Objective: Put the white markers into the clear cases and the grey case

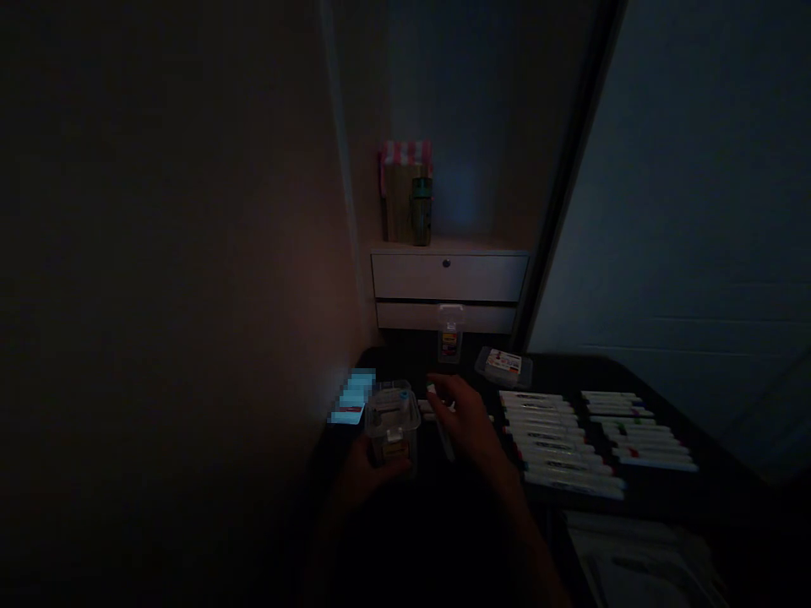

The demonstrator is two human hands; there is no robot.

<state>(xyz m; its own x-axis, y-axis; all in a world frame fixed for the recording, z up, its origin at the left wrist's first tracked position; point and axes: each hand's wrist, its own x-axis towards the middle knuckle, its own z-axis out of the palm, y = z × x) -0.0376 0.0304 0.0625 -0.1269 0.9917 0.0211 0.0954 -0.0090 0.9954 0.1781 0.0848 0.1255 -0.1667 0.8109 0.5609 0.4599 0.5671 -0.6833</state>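
My left hand (365,475) grips the tub (394,447); my right fingers (446,385) narrowly pinch what looks like a marker (432,389) just beside it. I judge this marker handling; next calls for a steady tub and light pinch.

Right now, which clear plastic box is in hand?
The frontmost box, held by the left hand; the tall rear box and flat box are untouched.
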